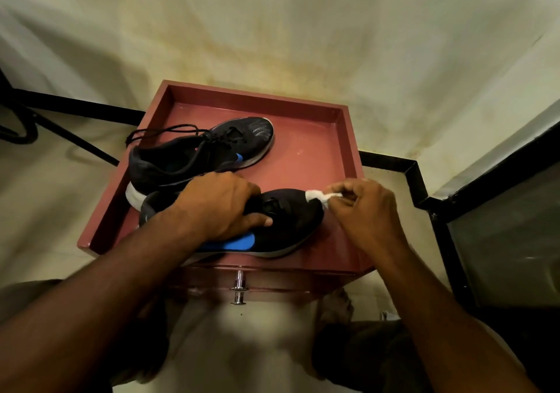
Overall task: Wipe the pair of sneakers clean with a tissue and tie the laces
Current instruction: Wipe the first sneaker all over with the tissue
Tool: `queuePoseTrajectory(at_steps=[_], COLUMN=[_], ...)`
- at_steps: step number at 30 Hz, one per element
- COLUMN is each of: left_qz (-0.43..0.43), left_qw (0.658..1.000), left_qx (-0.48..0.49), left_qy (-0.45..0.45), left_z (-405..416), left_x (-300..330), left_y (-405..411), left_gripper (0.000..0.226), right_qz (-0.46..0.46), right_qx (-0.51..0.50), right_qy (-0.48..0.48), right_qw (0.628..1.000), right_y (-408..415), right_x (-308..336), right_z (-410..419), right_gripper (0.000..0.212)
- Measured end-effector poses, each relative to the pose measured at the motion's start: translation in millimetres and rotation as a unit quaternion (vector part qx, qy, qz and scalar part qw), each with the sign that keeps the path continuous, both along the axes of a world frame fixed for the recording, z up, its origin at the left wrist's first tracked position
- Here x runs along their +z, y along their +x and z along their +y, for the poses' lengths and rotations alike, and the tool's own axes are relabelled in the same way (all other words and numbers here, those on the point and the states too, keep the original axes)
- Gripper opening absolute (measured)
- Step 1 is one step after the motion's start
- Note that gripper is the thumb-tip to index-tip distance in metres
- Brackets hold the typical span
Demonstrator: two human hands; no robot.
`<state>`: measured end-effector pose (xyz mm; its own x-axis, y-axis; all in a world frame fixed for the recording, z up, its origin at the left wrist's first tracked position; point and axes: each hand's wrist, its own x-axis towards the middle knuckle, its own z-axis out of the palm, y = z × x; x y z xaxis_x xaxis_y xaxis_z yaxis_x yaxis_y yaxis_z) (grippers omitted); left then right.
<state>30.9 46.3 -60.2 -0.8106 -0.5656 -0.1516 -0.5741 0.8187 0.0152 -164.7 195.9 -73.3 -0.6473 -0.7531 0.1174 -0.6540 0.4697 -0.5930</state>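
Observation:
Two black sneakers with blue side marks lie on a red-brown tray-topped cabinet [348,138]. The far sneaker [194,153] points right, its black laces loose and trailing off to the left. The near sneaker [291,220] also points right. My left hand [218,204] grips it over the lace area, hiding the laces. My right hand [366,208] pinches a white tissue [318,196] pressed against the near sneaker's toe.
The cabinet has a drawer with a metal knob [239,289] facing me. A stained cream wall rises behind it. Black metal bars [75,132] run at the left, and a dark framed panel [500,226] stands at the right. My knees show at the bottom.

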Motion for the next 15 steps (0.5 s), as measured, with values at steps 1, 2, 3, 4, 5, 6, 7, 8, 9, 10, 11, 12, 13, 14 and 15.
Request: queuePoseTrajectory(at_steps=[1,2,3,4,5,6,7,8,9,10,11,12,13,14,15], left_qz=[0.011,0.021,0.029,0.034,0.039,0.044,0.049,0.054,0.059,0.065,0.069,0.071,0.072,0.074,0.075], left_qw=[1.000,0.999,0.999,0.999,0.999,0.999,0.998,0.998,0.997,0.997,0.997,0.996,0.996,0.996,0.996], left_qx=[0.010,0.017,0.022,0.026,0.026,0.024,0.022,0.021,0.023,0.025,0.026,0.027,0.029,0.028,0.027], left_qy=[0.019,0.021,0.016,0.009,-0.002,-0.014,-0.026,-0.035,-0.038,-0.038,-0.038,-0.038,-0.040,-0.043,-0.047], left_z=[-1.3,-2.3,-2.7,-2.6,-2.0,-1.1,0.2,0.5,0.5,0.3,0.3,-0.1,-0.3,-0.6,-0.7], left_x=[-0.7,-2.4,-3.2,-4.3,-6.5,-9.1,-11.1,-12.9,-14.2,-15.3,-16.1,-16.8,-17.1,-17.6,-18.0], left_y=[-1.4,-3.7,-6.1,-7.8,-8.8,-9.1,-9.1,-9.1,-9.0,-9.1,-9.2,-9.0,-8.8,-8.7,-8.6], left_gripper=[0.057,0.055,0.054,0.053,0.052,0.052,0.051,0.050,0.050,0.049,0.049,0.050,0.050,0.051,0.051], right_qz=[0.020,0.042,0.066,0.092,0.118,0.130,0.122,0.103,0.061,0.004,-0.062,-0.105,-0.104,-0.067,-0.011], right_qx=[0.016,0.030,0.041,0.051,0.064,0.076,0.084,0.091,0.094,0.098,0.104,0.116,0.125,0.117,0.093], right_qy=[0.008,0.020,0.041,0.076,0.116,0.146,0.160,0.167,0.160,0.136,0.107,0.087,0.084,0.082,0.077], right_qw=[1.000,0.998,0.996,0.992,0.984,0.978,0.976,0.976,0.981,0.986,0.987,0.984,0.983,0.987,0.993], right_y=[4.2,9.9,15.3,22.3,29.3,36.7,44.4,51.4,56.8,61.2,65.2,68.8,69.1,64.8,56.7], right_x=[-3.5,-6.2,-8.8,-9.6,-11.3,-13.5,-15.5,-16.1,-15.8,-15.1,-13.8,-10.3,-8.0,-7.5,-7.5], right_z=[-1.4,-3.2,-6.2,-9.2,-12.4,-14.9,-15.4,-14.5,-13.0,-10.2,-7.1,-3.9,-2.6,-4.2,-7.9], right_gripper=[0.015,0.017,0.018,0.019,0.021,0.023,0.025,0.025,0.022,0.015,0.009,0.008,0.012,0.015,0.020])
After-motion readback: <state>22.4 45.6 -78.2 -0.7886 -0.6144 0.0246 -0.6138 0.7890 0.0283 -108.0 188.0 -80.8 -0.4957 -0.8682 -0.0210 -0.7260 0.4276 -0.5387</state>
